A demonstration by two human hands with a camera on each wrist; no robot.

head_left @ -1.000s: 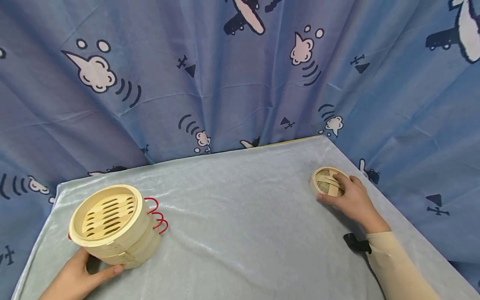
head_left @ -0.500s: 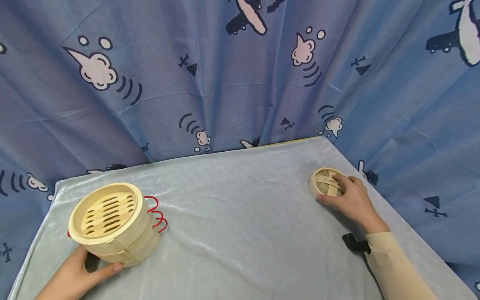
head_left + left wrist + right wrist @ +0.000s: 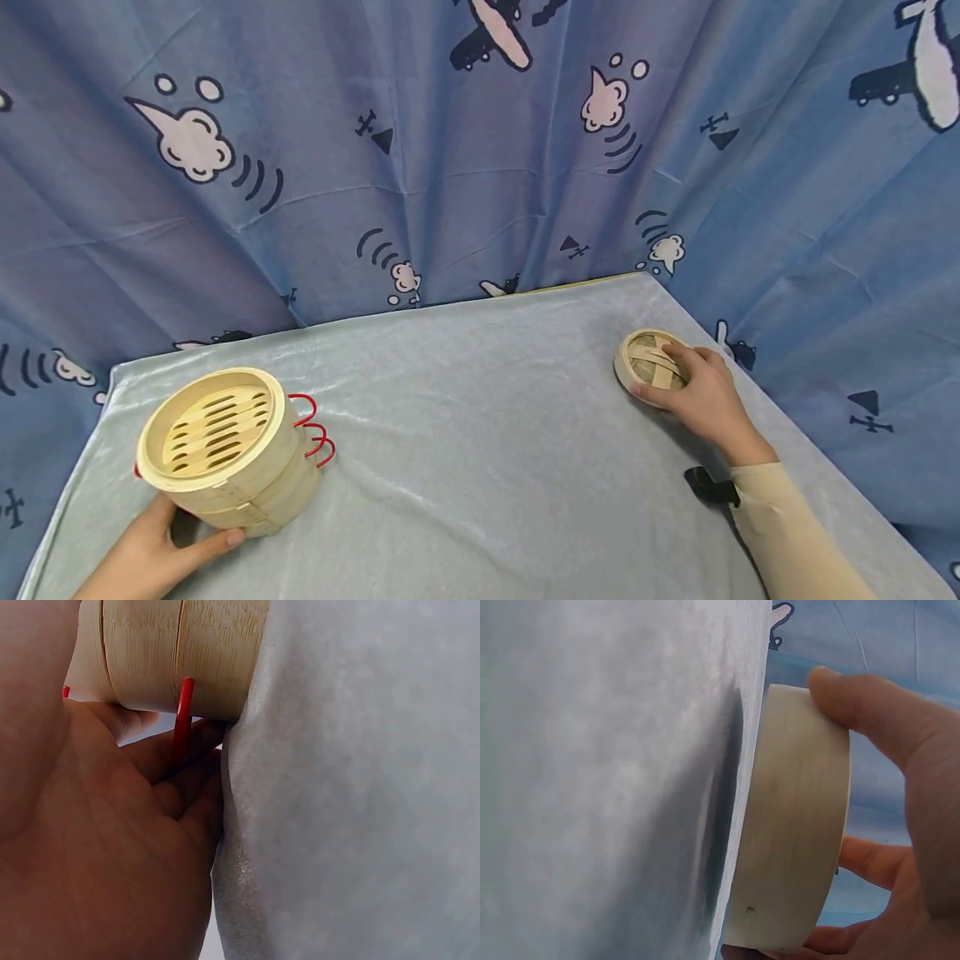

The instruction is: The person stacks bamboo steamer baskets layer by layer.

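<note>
A stack of round bamboo steamers with a slatted top and red loops on its sides stands on the left of the cloth. My left hand grips it low on the near-left side, the thumb along the front. Its other fingers are behind the stack in the head view; in the left wrist view they curl at the lower edge, beside a red loop. Far to the right, my right hand holds a small round bamboo steamer lid with woven crossing strips. Thumb and fingers pinch its rim from opposite sides.
A pale grey cloth covers the table between the two hands. Blue printed curtains hang along the back and right edges. A black device with a cable sits at the right wrist, by the beige sleeve.
The lid in my right hand has shifted slightly left and its left rim shows a little more. My left hand and the steamer stack stay put.
</note>
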